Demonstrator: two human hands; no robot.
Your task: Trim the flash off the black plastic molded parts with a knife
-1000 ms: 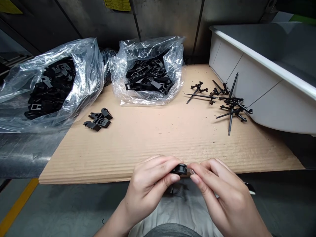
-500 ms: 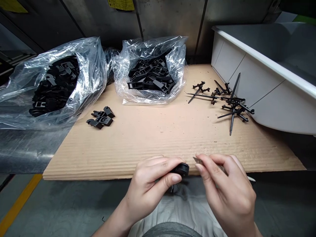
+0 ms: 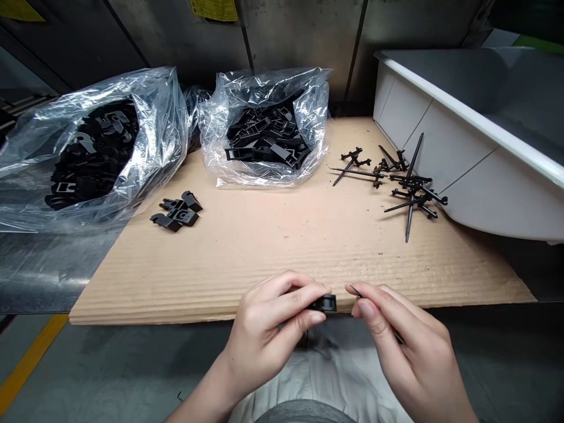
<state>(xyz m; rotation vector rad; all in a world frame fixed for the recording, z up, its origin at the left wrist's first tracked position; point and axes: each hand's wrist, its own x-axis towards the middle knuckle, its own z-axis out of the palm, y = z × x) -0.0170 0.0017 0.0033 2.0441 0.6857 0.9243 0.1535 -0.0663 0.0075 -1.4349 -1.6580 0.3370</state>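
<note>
My left hand pinches a small black plastic part between thumb and fingers, near the front edge of the cardboard sheet. Much of the part is hidden by my fingers. My right hand grips a slim craft knife, whose dark tip pokes out beside my fingertips. The rest of the knife is hidden by that hand. The tip stands a little to the right of the black part, not touching it.
Two clear plastic bags of black parts lie at the back. A small pile of black clips is at left. Black spiky plastic sprues lie at right, before a white tub.
My right hand has drawn the blade away from the black part and turned it, so its tip now shows edge-on. My left hand has rotated the part slightly.
</note>
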